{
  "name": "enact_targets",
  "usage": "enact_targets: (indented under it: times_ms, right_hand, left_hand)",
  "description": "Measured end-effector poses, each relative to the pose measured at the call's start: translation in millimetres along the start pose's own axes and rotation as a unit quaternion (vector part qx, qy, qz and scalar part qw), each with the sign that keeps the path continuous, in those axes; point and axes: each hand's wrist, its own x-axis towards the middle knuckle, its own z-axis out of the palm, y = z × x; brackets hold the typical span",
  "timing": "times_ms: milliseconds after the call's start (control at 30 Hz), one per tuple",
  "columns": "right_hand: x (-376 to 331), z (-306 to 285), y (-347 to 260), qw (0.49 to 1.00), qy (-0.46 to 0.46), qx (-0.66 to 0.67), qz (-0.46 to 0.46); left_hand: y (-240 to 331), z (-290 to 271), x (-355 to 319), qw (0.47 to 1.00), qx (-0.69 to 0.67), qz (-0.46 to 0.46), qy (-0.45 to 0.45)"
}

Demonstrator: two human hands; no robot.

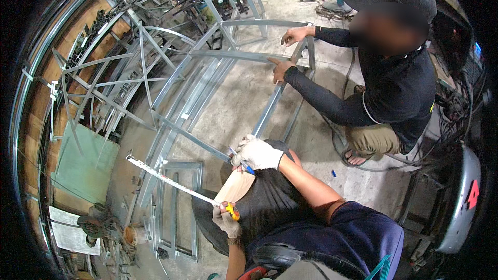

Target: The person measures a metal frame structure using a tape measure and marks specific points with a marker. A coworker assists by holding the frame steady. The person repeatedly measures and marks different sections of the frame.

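Observation:
My left hand point(226, 222), in a work glove, is closed around a yellow tape measure point(233, 211). The tape's white blade point(168, 178) stretches out toward the upper left, beside the metal frame. My right hand point(261, 153), in a white glove, is closed on a blue pen point(248, 168) at the near end of a grey metal frame point(268, 110). Just below that hand, over my dark-clothed leg, lies a pale, wooden-looking piece point(236, 185). The right fingertips are partly hidden.
Across the frame a co-worker squats, one hand point(296, 35) near its far corner and the other hand point(281, 69) on a bar. Cables point(399, 162) run along the floor at right. A small blue object point(334, 173) lies on the concrete. More metal bars point(176, 212) lie at left.

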Motion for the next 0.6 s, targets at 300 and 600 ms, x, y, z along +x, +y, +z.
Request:
enact_targets:
  times_ms: [300, 600]
  right_hand:
    - [-0.6, 2.7, 0.9, 1.000, 0.005, -0.021, 0.001]
    - [-1.2, 5.0, 1.1, 0.998, 0.059, -0.012, -0.022]
  left_hand:
    - [6.9, 0.3, -1.4, 1.000, -0.004, -0.020, -0.005]
    - [2.4, 5.1, 0.6, 0.999, -0.002, -0.035, 0.016]
